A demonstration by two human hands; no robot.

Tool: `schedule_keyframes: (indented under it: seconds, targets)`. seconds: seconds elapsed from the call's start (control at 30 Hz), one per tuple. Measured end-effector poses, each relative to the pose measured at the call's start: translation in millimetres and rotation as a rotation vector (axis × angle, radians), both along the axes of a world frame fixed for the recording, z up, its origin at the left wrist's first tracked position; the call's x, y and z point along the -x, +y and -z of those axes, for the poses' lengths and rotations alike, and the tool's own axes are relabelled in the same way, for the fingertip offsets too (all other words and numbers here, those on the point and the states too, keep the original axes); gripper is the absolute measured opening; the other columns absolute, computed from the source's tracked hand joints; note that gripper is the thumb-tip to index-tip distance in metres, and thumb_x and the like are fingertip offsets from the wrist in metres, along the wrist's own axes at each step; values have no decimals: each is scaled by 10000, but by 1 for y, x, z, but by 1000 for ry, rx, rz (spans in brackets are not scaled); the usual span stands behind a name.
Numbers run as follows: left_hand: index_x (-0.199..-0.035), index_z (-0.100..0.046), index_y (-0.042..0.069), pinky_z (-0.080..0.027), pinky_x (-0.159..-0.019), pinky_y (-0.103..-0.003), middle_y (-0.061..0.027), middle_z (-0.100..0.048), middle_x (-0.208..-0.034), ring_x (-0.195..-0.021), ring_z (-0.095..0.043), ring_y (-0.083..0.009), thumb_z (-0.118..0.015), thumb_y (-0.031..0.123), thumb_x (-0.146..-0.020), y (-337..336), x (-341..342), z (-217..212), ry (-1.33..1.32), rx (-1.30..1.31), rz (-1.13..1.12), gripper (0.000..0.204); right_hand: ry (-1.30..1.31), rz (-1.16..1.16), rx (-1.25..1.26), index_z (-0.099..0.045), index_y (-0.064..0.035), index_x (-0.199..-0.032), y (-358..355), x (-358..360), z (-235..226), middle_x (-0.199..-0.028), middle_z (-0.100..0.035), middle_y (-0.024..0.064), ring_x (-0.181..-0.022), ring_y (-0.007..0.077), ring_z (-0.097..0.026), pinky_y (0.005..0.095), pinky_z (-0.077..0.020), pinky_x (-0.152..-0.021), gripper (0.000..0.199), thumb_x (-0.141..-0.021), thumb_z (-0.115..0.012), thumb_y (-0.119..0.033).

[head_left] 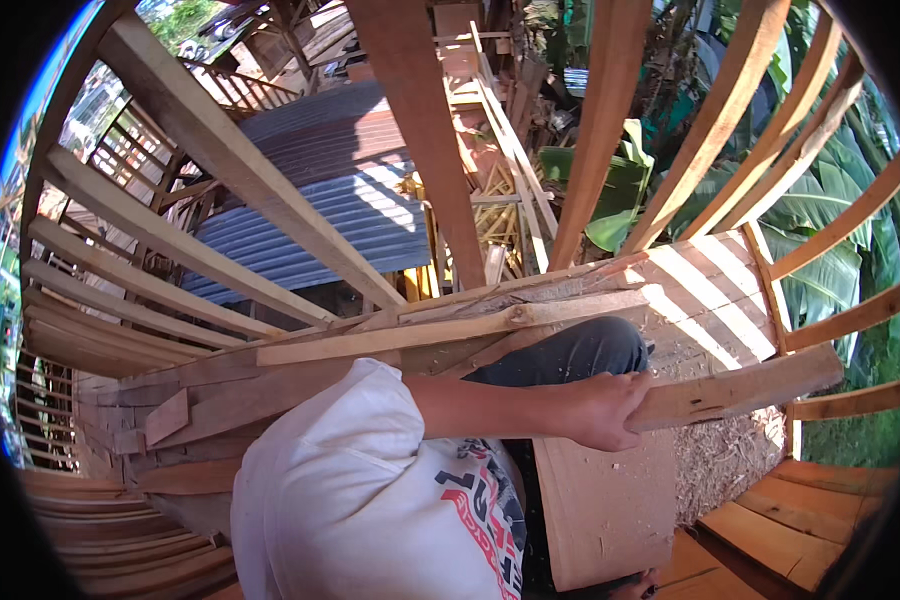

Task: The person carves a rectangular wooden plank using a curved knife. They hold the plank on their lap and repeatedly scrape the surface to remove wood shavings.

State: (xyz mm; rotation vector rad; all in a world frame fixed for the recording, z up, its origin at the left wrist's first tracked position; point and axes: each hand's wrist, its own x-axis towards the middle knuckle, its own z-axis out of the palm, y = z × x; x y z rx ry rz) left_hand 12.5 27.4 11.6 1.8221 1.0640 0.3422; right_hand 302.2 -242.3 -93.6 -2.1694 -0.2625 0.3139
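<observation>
My left hand (608,408) is closed around the near end of a rough wooden board (735,390), which reaches out to the right above the shavings. Below that hand a flat, smooth wooden panel (605,515) lies beside my lap, with bits of shaving on it. My bent knee (605,350) in dark trousers is just behind the left hand. Only a sliver of what looks like my right hand (647,582) shows at the lower edge, by the panel's bottom corner. Its fingers are mostly cut off, and anything it holds is hidden.
Wood shavings (730,460) cover the floor at the right. Upright timber slats (260,170) form a railing around the platform, with a long beam (450,330) along its foot. Stacked planks (780,530) lie lower right. Beyond the railing are a corrugated roof (310,230) and broad leaves (820,200).
</observation>
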Motion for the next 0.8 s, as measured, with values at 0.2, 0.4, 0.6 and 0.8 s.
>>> schedule_keyframes:
  seconds: [0.2, 0.4, 0.6, 0.8]
  targets:
    - [-1007, -416, -5, -492, -672, -459, -231, -609, -828, -807, -620, -425, -737, 229, -688, -2, -38, -14, 121, -221, 70, 510, 53, -26, -177, -586, -35, -723, 18, 6, -37, -583, -595, 50, -374, 62, -325, 246, -242, -359, 359, -950, -567, -313]
    - [-1073, -449, 16, -509, -679, -448, -235, -631, -816, -788, -643, -419, -758, 269, -695, -12, -80, -12, 66, -140, 252, 550, -158, -238, -249, -434, -55, -624, 51, 24, -77, -538, -433, -3, -453, 70, -328, 246, -251, -435, 362, -921, -599, -177]
    - [-1057, -451, 20, -520, -659, -447, -248, -634, -795, -752, -649, -423, -758, 280, -695, -21, -88, -28, 56, -95, 324, 541, -437, -420, -177, -460, -6, -626, 90, 26, -95, -531, -363, 125, -445, 226, -419, 321, -325, -449, 241, -806, -612, -55]
    - [-1054, -441, 0, -518, -649, -413, -248, -629, -780, -738, -663, -407, -729, 199, -703, -26, -80, -42, -7, 29, 387, 495, -611, -422, -93, -455, -57, -571, 104, 17, -99, -501, -433, 129, -426, 307, -478, 379, -358, -421, 293, -804, -630, -89]
